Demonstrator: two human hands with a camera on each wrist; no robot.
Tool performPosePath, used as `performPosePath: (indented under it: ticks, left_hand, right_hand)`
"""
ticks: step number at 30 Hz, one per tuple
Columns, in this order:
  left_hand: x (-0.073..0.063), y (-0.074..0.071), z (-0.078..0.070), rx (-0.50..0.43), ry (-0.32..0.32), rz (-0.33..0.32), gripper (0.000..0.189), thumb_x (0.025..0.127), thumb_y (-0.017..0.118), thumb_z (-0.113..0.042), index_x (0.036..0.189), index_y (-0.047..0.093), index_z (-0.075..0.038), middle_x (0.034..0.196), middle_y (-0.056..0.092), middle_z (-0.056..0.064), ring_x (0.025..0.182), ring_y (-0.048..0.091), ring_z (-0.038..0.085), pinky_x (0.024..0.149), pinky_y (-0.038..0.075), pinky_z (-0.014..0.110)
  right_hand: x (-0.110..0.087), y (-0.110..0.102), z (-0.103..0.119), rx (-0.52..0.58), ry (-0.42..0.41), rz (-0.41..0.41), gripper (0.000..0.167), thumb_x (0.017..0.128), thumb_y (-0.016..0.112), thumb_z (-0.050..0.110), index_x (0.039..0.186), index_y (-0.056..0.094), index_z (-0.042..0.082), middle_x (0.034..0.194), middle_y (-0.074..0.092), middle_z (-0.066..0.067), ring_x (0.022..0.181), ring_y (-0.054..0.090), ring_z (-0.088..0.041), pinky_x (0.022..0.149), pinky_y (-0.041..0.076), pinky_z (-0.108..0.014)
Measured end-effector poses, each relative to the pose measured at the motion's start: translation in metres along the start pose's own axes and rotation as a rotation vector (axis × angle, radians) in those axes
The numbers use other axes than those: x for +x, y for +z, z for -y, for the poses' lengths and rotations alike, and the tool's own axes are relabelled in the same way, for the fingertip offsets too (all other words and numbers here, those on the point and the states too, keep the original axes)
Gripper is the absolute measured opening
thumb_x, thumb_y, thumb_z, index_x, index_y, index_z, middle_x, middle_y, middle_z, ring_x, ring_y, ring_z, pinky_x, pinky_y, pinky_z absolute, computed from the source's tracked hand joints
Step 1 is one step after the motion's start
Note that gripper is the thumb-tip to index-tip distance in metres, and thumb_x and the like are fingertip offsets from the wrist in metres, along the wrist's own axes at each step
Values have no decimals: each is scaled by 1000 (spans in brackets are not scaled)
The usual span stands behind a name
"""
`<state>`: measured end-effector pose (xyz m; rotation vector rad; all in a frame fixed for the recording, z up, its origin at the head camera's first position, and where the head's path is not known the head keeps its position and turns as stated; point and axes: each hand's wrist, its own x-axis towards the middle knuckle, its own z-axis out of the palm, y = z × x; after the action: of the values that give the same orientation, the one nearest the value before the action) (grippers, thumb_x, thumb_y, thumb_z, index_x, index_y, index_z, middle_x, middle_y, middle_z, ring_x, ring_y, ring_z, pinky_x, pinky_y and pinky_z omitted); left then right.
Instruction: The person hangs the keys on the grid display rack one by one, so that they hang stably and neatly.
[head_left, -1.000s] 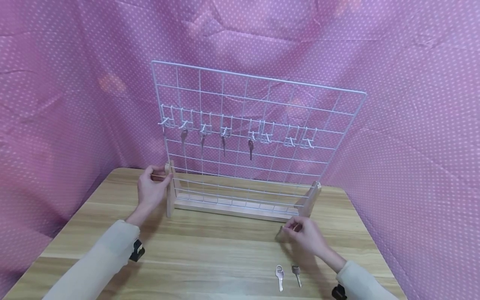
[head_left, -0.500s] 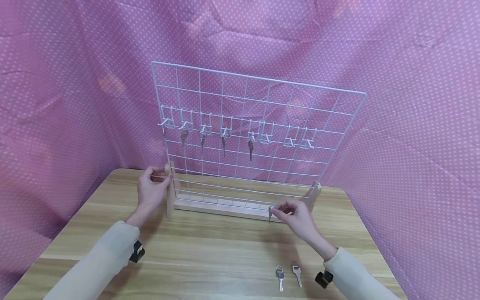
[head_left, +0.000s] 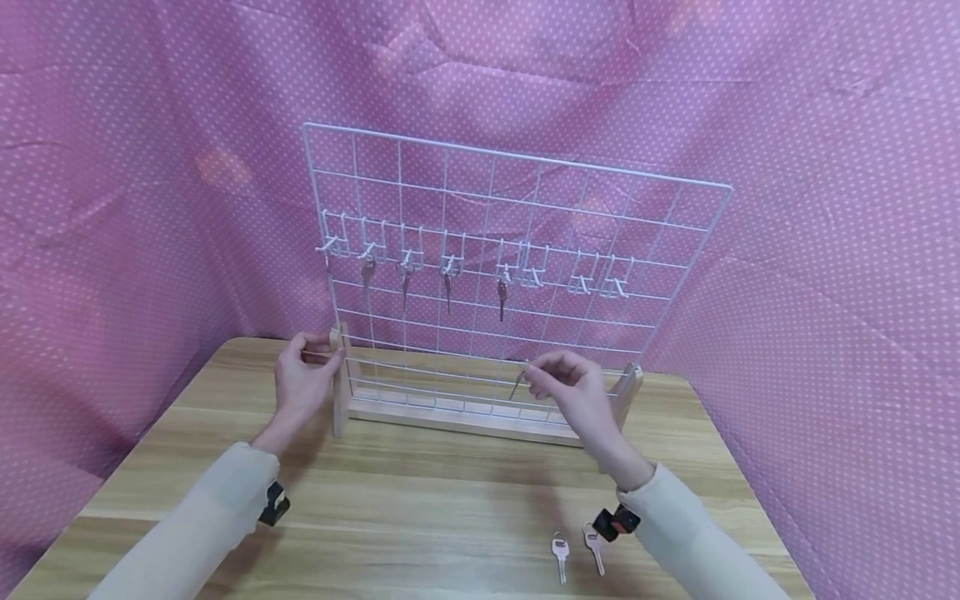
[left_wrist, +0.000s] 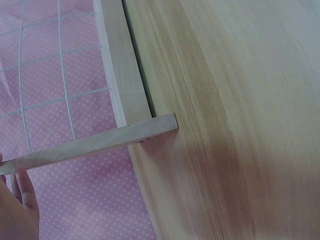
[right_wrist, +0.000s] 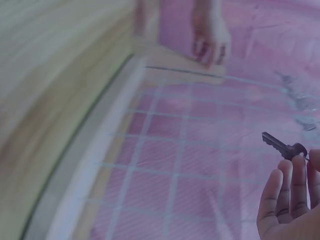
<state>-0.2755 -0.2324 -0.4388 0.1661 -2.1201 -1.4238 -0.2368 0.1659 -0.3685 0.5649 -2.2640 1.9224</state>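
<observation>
My left hand grips the left wooden side post of a stand that holds a white wire grid. In the left wrist view the fingers lie against that post. Between thumb and fingertips, my right hand pinches a key, held by its head end in front of the lower grid, blade pointing down and left in the head view. A row of white hooks crosses the grid. Keys hang on several hooks at the left and middle, among them one key; the hooks further right hold none.
Two keys lie on the wooden table near its front: one key, and beside it another key under the right wrist's camera. Pink dotted cloth surrounds the table at the back and sides.
My right hand has risen from the tabletop, carrying the key up and leftward to the lower grid. The left hand stays on the post.
</observation>
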Motion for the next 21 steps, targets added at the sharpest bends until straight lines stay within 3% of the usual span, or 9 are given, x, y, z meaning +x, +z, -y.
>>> performPosePath:
  ticks: [3,7,12,21]
  left_hand:
    - [0,0,0,3,0,-3,29,94,76,-7,118,65,4,111,71,18,78,55,-12,69,51,5]
    - [0,1,0,-5,-1,-11,28,94,76,-6,118,65,3,106,69,11,77,56,-10,70,50,5]
    - [-1,1,-1,-12,3,-14,28,94,76,-4,118,65,4,102,67,7,78,55,-8,71,50,4]
    - [-1,-1,-2,6,-9,1,30,94,76,-7,120,65,3,111,70,16,79,55,-11,71,50,5]
  right_hand:
    - [6,4,15,74,-32,-16,4,101,69,11,104,72,9,91,77,8,77,70,-5,76,63,-21]
    - [12,8,35,169,-53,-45,12,102,68,9,99,71,20,89,78,11,76,70,-5,74,62,-20]
    - [18,13,57,243,-84,-95,16,102,66,5,96,72,20,87,78,9,73,71,-7,74,63,-22]
    - [27,21,77,432,-53,-167,12,103,66,9,98,71,19,90,77,6,76,70,-8,71,63,-23]
